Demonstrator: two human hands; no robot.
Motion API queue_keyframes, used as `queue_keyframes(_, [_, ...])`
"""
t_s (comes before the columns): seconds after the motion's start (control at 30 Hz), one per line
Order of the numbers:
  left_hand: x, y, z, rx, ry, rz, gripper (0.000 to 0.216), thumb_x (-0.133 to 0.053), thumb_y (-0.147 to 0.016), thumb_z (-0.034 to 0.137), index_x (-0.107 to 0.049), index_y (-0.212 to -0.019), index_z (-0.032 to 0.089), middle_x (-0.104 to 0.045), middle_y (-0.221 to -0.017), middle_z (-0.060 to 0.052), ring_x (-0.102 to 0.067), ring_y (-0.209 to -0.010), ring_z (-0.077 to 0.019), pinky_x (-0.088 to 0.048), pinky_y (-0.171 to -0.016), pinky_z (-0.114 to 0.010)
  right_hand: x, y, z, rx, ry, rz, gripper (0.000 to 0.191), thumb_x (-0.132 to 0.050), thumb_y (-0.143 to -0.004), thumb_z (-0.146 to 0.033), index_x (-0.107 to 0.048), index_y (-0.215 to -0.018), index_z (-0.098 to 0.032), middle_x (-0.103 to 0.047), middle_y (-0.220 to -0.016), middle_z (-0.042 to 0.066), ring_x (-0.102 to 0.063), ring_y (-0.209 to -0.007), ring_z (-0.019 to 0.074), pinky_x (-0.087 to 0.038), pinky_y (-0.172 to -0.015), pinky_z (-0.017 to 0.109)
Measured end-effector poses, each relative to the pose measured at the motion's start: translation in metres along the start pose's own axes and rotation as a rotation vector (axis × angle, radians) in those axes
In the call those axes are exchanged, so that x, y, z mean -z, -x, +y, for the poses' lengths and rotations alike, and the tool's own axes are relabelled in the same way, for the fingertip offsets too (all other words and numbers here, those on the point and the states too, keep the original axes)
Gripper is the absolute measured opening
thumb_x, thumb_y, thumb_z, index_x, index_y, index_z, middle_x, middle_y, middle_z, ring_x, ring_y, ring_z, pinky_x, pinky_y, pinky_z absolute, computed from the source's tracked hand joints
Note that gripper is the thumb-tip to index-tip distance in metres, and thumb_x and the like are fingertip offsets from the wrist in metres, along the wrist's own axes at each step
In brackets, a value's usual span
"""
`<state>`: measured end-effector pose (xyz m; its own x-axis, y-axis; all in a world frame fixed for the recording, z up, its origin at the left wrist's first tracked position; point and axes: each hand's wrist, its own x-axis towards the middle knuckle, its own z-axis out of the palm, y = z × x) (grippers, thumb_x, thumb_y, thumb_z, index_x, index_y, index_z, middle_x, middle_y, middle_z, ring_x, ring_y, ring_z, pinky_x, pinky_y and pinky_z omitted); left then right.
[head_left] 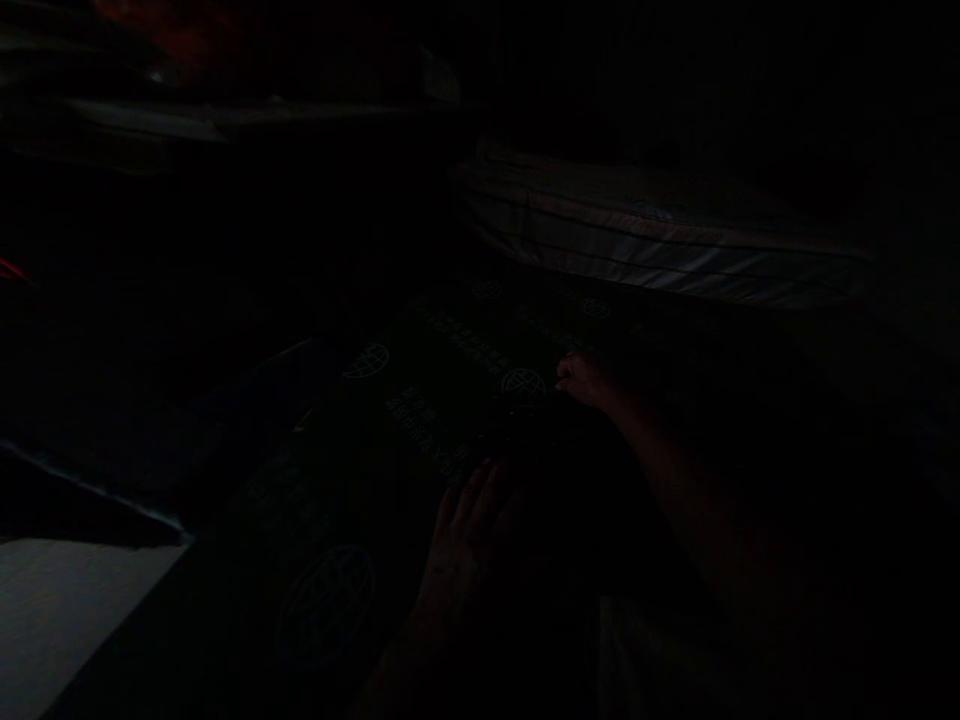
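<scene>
A dark green sheet [382, 470] spans the frame's middle beneath the left hand [466, 520], fingers extended, perhaps bracing it, and the right hand [583, 380], curled, whether gripping anything I cannot tell, its pale globe prints [523, 383] and Chinese-looking lettering [427, 435] too dim to read.

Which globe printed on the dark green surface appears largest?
The pale line-drawn globe lowest in view, left of the left hand; the others look smaller.
</scene>
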<state>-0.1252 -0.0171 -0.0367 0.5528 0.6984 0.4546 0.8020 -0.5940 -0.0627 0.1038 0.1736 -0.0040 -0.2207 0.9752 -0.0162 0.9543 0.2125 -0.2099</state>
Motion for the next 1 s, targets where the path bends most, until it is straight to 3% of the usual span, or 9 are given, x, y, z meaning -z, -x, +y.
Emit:
queue_keyframes(0.13, [-0.002, 0.002, 0.001, 0.053, 0.076, -0.037, 0.055, -0.052, -0.084, 0.047, -0.047, -0.133, 0.023, -0.042, -0.141, -0.011, -0.041, -0.127, -0.0322, -0.036, -0.097, -0.049, 0.012, 0.017, -0.013, 0.059, -0.054, 0.061, 0.01, -0.066, -0.075, -0.02, -0.069, -0.083, -0.016, -0.065, -0.096, 0.007, -0.06, -0.087, 0.0187, -0.044, -0.073, 0.028])
queue_keyframes(0.27, [-0.001, 0.0, 0.001, 0.059, 0.097, -0.033, 0.051, -0.049, -0.085, 0.05, -0.051, -0.126, 0.02, -0.042, -0.14, -0.014, -0.042, -0.126, -0.0328, -0.037, -0.094, -0.051, 0.017, 0.062, -0.031, 0.158, -0.135, 0.123, 0.011, -0.066, -0.075, -0.019, -0.067, -0.086, -0.018, -0.063, -0.104, 0.006, -0.057, -0.101, 0.0171, -0.045, -0.087, 0.03])
queue_keyframes(0.37, [0.003, -0.001, 0.0, 0.049, 0.158, 0.044, 0.047, -0.05, -0.086, 0.043, -0.052, -0.123, 0.015, -0.046, -0.136, -0.016, -0.04, -0.127, -0.0322, -0.035, -0.098, -0.052, 0.011, 0.107, -0.048, 0.275, -0.289, 0.285, 0.009, -0.068, -0.072, -0.014, -0.066, -0.08, -0.019, -0.065, -0.102, 0.006, -0.057, -0.105, 0.0202, -0.045, -0.092, 0.038])
queue_keyframes(0.47, [0.011, -0.001, -0.002, 0.073, 0.306, 0.184, 0.038, -0.052, -0.085, 0.034, -0.054, -0.119, 0.016, -0.055, -0.127, -0.014, -0.046, -0.122, -0.0303, -0.037, -0.098, -0.05, -0.002, 0.147, -0.067, 0.298, -0.349, 0.336, 0.013, -0.065, -0.074, -0.013, -0.065, -0.084, -0.02, -0.065, -0.106, 0.007, -0.055, -0.109, 0.0219, -0.047, -0.093, 0.041])
queue_keyframes(0.57, [0.019, 0.0, -0.002, 0.145, 0.449, 0.176, 0.031, -0.052, -0.085, 0.028, -0.057, -0.114, 0.019, -0.062, -0.116, -0.01, -0.054, -0.112, -0.0259, -0.043, -0.095, -0.044, -0.013, 0.173, -0.084, 0.322, -0.355, 0.39, 0.016, -0.06, -0.075, -0.01, -0.064, -0.086, -0.02, -0.064, -0.107, 0.008, -0.055, -0.111, 0.0221, -0.048, -0.092, 0.041])
queue_keyframes(0.8, [0.028, 0.002, 0.001, 0.137, 0.59, 0.126, 0.023, -0.049, -0.086, 0.022, -0.062, -0.104, 0.018, -0.065, -0.106, -0.008, -0.058, -0.103, -0.021, -0.048, -0.089, -0.034, -0.026, 0.189, -0.098, 0.418, -0.332, 0.466, 0.021, -0.05, -0.079, -0.009, -0.063, -0.095, -0.017, -0.065, -0.105, 0.009, -0.055, -0.107, 0.021, -0.048, -0.092, 0.039])
queue_keyframes(1.0, [0.032, 0.003, 0.001, 0.196, 0.698, 0.068, 0.028, -0.045, -0.088, 0.021, -0.06, -0.111, 0.017, -0.063, -0.11, -0.008, -0.058, -0.103, -0.0194, -0.051, -0.088, -0.031, -0.033, 0.193, -0.101, 0.432, -0.33, 0.419, 0.016, -0.05, -0.083, -0.014, -0.062, -0.091, -0.019, -0.064, -0.103, 0.008, -0.056, -0.104, 0.0207, -0.049, -0.09, 0.038])
